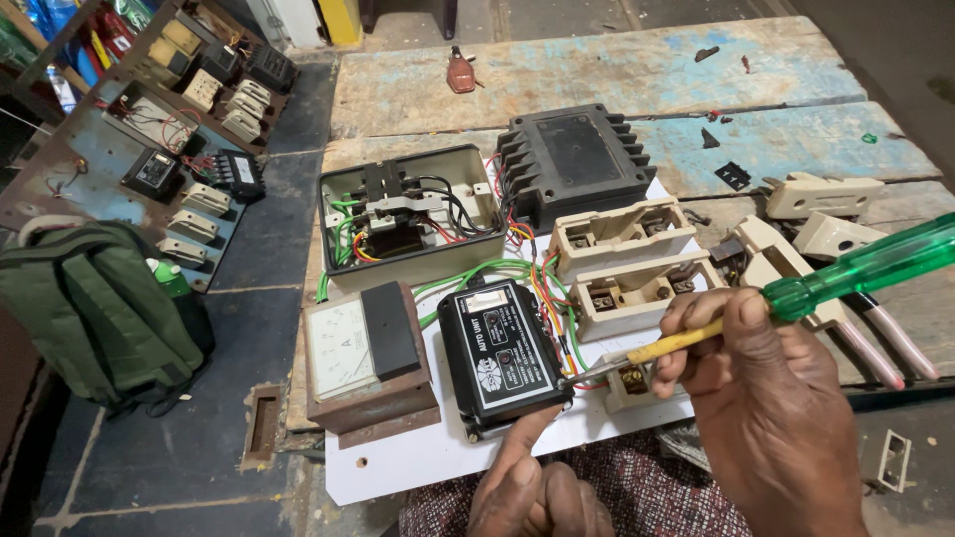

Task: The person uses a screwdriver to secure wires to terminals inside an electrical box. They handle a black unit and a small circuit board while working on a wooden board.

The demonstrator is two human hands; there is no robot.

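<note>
My right hand (pixel 766 398) grips a screwdriver (pixel 836 278) with a clear green handle and a yellow-sleeved shaft; its tip meets the right side of a black rectangular control unit (pixel 502 353) on a white board (pixel 418 462). My left hand (pixel 537 487) sits at the bottom, index finger stretched to the unit's near edge, other fingers curled. A small cream terminal block (pixel 629 383) lies just under the shaft. Red, yellow and green wires (pixel 545 288) run from the unit to an open grey switch box (pixel 408 214).
Cream fuse carriers (pixel 622 234) and a black finned housing (pixel 572 159) stand behind the unit. An analogue meter in a brown case (pixel 363 353) is at left. Loose cream covers (pixel 821 194) and pliers (pixel 885 343) lie right. A green backpack (pixel 95 308) and a panel of electrical parts (pixel 169 129) are on the floor.
</note>
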